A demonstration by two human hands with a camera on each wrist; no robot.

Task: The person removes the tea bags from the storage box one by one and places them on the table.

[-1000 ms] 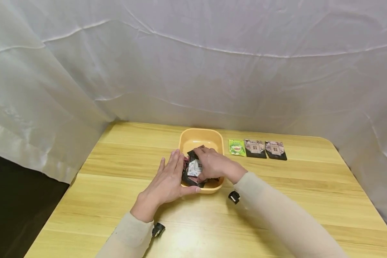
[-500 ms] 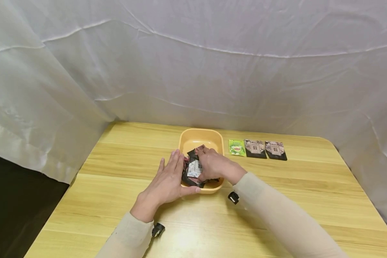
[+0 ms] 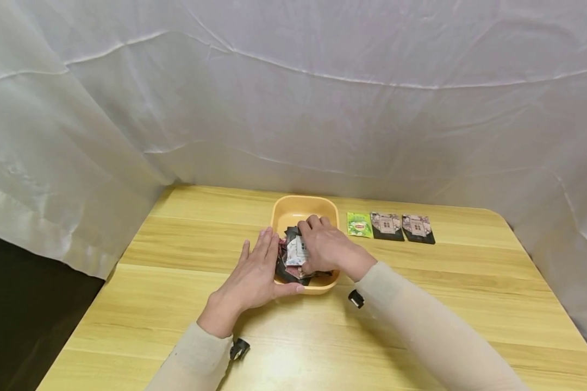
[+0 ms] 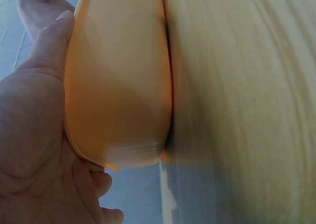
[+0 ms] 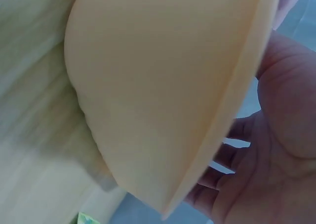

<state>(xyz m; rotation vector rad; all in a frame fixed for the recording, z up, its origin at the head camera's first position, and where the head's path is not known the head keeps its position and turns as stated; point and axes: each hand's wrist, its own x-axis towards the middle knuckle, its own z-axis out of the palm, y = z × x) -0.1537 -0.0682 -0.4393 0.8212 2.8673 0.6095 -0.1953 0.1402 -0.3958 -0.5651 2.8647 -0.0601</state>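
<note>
White-fronted sachet (image 3: pixel 295 254), at centre frame in the right hand's (image 3: pixel 326 244) grip, has its long axis running roughly up and down the frame, black end upward. Around it is an orange tub (image 3: pixel 304 205), the left hand (image 3: pixel 253 274) laid straight-fingered along its left rim. Right of centre lie a green Lipton sachet (image 3: pixel 359 225) and two floral black sachets (image 3: pixel 387 226).
</note>
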